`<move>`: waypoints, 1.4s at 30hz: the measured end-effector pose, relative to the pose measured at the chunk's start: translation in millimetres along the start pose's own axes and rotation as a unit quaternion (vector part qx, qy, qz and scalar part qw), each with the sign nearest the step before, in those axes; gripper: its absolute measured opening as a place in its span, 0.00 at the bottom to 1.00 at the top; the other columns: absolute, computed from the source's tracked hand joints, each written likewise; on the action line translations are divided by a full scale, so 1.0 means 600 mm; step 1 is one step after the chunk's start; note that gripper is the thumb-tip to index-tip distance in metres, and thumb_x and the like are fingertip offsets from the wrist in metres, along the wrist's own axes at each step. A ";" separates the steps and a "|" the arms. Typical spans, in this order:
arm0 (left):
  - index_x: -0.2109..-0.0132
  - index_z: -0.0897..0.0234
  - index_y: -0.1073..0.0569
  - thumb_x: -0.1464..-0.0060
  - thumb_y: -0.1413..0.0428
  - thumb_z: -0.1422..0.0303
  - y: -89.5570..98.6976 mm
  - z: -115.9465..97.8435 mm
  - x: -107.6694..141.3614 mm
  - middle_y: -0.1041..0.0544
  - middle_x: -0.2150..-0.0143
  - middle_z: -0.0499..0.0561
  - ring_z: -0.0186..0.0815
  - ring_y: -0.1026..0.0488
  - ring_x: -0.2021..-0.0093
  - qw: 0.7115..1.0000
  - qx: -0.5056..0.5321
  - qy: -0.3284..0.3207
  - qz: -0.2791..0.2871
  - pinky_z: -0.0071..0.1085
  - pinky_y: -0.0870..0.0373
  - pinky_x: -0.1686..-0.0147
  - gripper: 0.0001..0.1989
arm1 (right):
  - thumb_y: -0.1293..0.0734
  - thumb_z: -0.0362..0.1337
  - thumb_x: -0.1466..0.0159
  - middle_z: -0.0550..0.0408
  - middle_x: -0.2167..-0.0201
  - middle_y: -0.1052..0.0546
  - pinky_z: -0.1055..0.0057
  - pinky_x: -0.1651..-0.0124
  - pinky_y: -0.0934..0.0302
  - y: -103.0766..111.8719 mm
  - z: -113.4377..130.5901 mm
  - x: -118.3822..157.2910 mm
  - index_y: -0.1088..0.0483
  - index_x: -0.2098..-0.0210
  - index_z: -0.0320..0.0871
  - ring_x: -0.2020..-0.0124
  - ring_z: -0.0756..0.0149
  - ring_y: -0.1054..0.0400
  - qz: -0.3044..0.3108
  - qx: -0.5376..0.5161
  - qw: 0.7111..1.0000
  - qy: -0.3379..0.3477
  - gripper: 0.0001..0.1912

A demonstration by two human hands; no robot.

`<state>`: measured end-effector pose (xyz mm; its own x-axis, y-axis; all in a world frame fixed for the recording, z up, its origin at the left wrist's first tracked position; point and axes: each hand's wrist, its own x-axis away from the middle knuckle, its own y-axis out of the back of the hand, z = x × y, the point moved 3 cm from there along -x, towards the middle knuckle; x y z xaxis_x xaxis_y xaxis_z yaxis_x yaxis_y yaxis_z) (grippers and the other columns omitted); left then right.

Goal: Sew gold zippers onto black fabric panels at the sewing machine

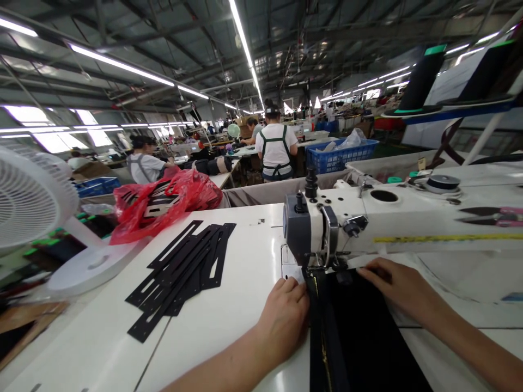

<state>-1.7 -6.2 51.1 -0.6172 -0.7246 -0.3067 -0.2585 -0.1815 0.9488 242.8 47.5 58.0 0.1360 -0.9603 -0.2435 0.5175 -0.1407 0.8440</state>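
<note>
Cloth (363,332) reaches under the machine (298,231); near the machine, right hand (398,283) pinches cloth, curled left hand (286,310) touches it, grip hidden.

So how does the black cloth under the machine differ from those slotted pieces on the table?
The black cloth is broad, with a gold-toned zip along it; the slotted pieces are narrow, with long openings. The cloth lies partly under the sewing machine; the pieces overlap in a pile. Both look black.

Over there, strips (183,272) lie on the tabletop (223,332) left of the sewing machine (420,215), a zipper panel (363,337) before it.
</note>
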 end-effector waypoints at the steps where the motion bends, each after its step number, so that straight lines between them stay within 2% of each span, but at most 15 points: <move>1: 0.68 0.66 0.32 0.53 0.47 0.77 0.000 0.000 -0.001 0.28 0.64 0.52 0.40 0.35 0.64 1.000 -0.005 -0.003 -0.002 0.36 0.36 0.66 0.03 | 0.42 0.49 0.40 0.57 0.77 0.26 0.68 0.72 0.39 -0.003 0.002 0.000 0.32 0.74 0.46 0.75 0.62 0.31 0.003 0.010 1.000 0.013 0.16; 4: 0.68 0.65 0.31 0.52 0.47 0.77 0.000 -0.001 -0.004 0.28 0.65 0.52 0.40 0.34 0.65 1.000 -0.019 -0.013 -0.006 0.37 0.35 0.65 0.04 | 0.41 0.45 0.40 0.56 0.78 0.27 0.68 0.72 0.40 -0.009 0.002 -0.004 0.35 0.75 0.45 0.76 0.63 0.33 -0.018 0.048 0.998 0.045 0.13; 8: 0.68 0.65 0.32 0.49 0.48 0.75 -0.003 0.000 0.001 0.27 0.65 0.52 0.40 0.33 0.65 0.999 0.016 0.007 -0.042 0.38 0.33 0.66 0.03 | 0.44 0.42 0.38 0.48 0.73 0.28 0.58 0.65 0.41 -0.008 0.026 0.011 0.34 0.73 0.43 0.69 0.55 0.34 -0.084 0.109 0.987 0.087 0.13; 10: 0.68 0.65 0.32 0.48 0.48 0.75 -0.005 0.004 0.007 0.28 0.64 0.53 0.40 0.33 0.64 0.995 0.046 0.035 -0.079 0.38 0.32 0.65 0.03 | 0.46 0.39 0.36 0.47 0.70 0.27 0.56 0.60 0.40 -0.016 0.060 0.031 0.32 0.70 0.42 0.66 0.55 0.34 -0.103 0.122 0.976 0.151 0.14; 12: 0.64 0.66 0.32 0.48 0.49 0.76 -0.008 0.010 0.013 0.28 0.61 0.54 0.40 0.32 0.62 0.989 0.070 0.058 -0.118 0.38 0.30 0.63 0.04 | 0.45 0.36 0.34 0.48 0.65 0.25 0.58 0.57 0.37 -0.033 0.099 0.053 0.30 0.64 0.41 0.62 0.58 0.32 -0.116 0.116 0.955 0.248 0.13; 15: 0.56 0.67 0.32 0.45 0.50 0.76 -0.008 0.015 0.018 0.28 0.56 0.57 0.41 0.30 0.57 0.985 0.080 0.032 -0.153 0.38 0.28 0.57 0.09 | 0.45 0.33 0.34 0.44 0.56 0.26 0.62 0.53 0.33 -0.064 0.131 0.073 0.33 0.52 0.36 0.54 0.60 0.31 -0.112 0.096 0.933 0.328 0.15; 19: 0.53 0.67 0.31 0.40 0.53 0.74 -0.006 0.015 0.015 0.26 0.53 0.58 0.41 0.28 0.54 0.986 0.055 -0.055 -0.149 0.39 0.28 0.54 0.10 | 0.45 0.31 0.34 0.42 0.50 0.29 0.62 0.52 0.32 -0.083 0.127 0.072 0.34 0.49 0.34 0.50 0.59 0.33 -0.075 0.083 0.936 0.334 0.18; 23: 0.54 0.69 0.30 0.39 0.54 0.74 -0.003 0.014 0.010 0.25 0.53 0.60 0.41 0.28 0.51 0.987 0.038 -0.102 -0.122 0.39 0.28 0.52 0.10 | 0.44 0.31 0.35 0.42 0.50 0.29 0.61 0.50 0.34 -0.078 0.121 0.069 0.33 0.49 0.34 0.50 0.59 0.33 -0.069 0.061 0.939 0.330 0.18; 26: 0.56 0.72 0.29 0.39 0.54 0.75 0.004 0.010 0.005 0.24 0.56 0.60 0.42 0.27 0.53 0.985 0.017 -0.124 -0.121 0.39 0.27 0.53 0.10 | 0.45 0.30 0.35 0.41 0.50 0.29 0.61 0.48 0.35 -0.077 0.122 0.068 0.33 0.49 0.33 0.50 0.59 0.33 -0.063 0.054 0.938 0.337 0.17; 31: 0.58 0.71 0.29 0.38 0.56 0.75 0.011 0.008 -0.001 0.24 0.58 0.60 0.40 0.26 0.55 0.988 0.008 -0.115 -0.104 0.38 0.27 0.54 0.12 | 0.43 0.31 0.36 0.42 0.49 0.30 0.60 0.47 0.36 -0.078 0.121 0.064 0.35 0.46 0.36 0.49 0.58 0.34 -0.049 0.039 0.942 0.329 0.19; 36: 0.59 0.71 0.28 0.39 0.56 0.75 0.012 0.007 -0.001 0.24 0.58 0.60 0.41 0.26 0.55 0.988 0.015 -0.104 -0.113 0.39 0.26 0.55 0.12 | 0.44 0.30 0.35 0.42 0.50 0.29 0.61 0.47 0.36 -0.076 0.123 0.064 0.34 0.47 0.36 0.50 0.59 0.33 -0.047 0.040 0.943 0.328 0.18; 42: 0.58 0.69 0.29 0.38 0.56 0.75 0.008 0.008 -0.001 0.24 0.60 0.58 0.40 0.26 0.56 0.991 0.011 -0.093 -0.096 0.38 0.26 0.56 0.11 | 0.44 0.30 0.35 0.42 0.51 0.28 0.62 0.48 0.36 -0.075 0.125 0.063 0.34 0.48 0.34 0.51 0.59 0.32 -0.054 0.048 0.939 0.337 0.18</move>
<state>-5.9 -3.2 55.4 -0.6809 -0.5418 -0.4927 -0.4000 -0.2884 0.8700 161.1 -0.4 46.5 0.6078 -0.5734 -0.5494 0.4852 -0.2796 0.8285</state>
